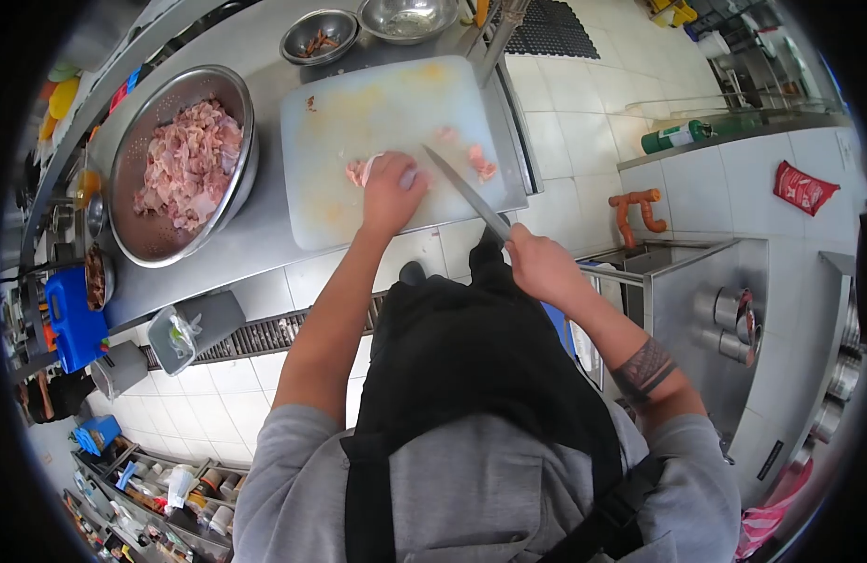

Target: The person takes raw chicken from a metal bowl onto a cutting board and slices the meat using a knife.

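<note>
My left hand (393, 192) is closed over a piece of raw meat (356, 172) on the white cutting board (330, 122); pink meat shows at the left of its fingers. My right hand (536, 263) grips the handle of a long knife (464, 190), whose blade points up and left over the board, its tip just right of my left hand. Small meat pieces (480, 163) lie on the board to the right of the blade. A large steel colander (234, 89) left of the board holds a heap of cut raw meat (191, 161).
Behind the board stand a small steel bowl (295, 44) with reddish scraps and a larger steel bowl (410, 28). Below the counter's near edge is a grey bin (213, 319). A blue container (75, 317) is at the left, a metal sink unit (691, 310) at the right.
</note>
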Available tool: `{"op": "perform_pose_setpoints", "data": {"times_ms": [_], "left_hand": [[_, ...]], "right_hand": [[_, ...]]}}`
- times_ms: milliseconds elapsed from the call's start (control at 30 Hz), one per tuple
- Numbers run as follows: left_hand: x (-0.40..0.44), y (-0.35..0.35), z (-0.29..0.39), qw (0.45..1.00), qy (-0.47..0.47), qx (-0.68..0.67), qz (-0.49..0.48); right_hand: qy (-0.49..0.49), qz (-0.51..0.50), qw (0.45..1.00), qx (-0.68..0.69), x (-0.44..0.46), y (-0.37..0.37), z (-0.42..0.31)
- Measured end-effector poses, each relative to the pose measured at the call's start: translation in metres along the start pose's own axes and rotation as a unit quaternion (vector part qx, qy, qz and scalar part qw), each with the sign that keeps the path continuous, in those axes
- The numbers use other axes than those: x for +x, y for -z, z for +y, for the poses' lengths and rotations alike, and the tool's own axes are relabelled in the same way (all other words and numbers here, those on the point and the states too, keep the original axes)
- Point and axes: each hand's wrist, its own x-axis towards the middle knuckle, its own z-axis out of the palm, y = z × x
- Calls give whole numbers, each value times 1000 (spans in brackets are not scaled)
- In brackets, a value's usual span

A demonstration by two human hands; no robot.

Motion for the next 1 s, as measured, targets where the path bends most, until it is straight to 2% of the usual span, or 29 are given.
{"op": "perform_pose_setpoints", "data": {"times_ms": [167,233,433,500,567,633,767,867,933,1000], "left_hand": [[-1,0,1,1000,-9,-3,-18],[-1,-1,-1,999,-51,7,8],[3,4,2,998,5,-6,-57],[3,4,0,999,-13,3,-41],[1,3,-2,999,-32,10,-23],[2,3,-3,999,-22,28,-6],[-2,7,-4,1000,0,28,7],[0,22,-5,996,-37,76,-9],[7,31,-12,992,-27,86,87],[8,44,-18,989,-30,124,80]], "right_hand": [[5,-24,1000,3,15,-2,-24],[1,-38,999,10,31,-12,-29],[85,52,994,41,129,-43,-51],[93,50,994,38,143,-39,-60],[102,49,993,32,140,-38,-61],[71,32,996,32,123,-39,-51],[57,5,998,8,57,-40,-8],[29,-31,999,-29,48,-20,9],[38,-12,998,-57,67,-10,12],[53,6,995,-87,77,-2,6]]}}
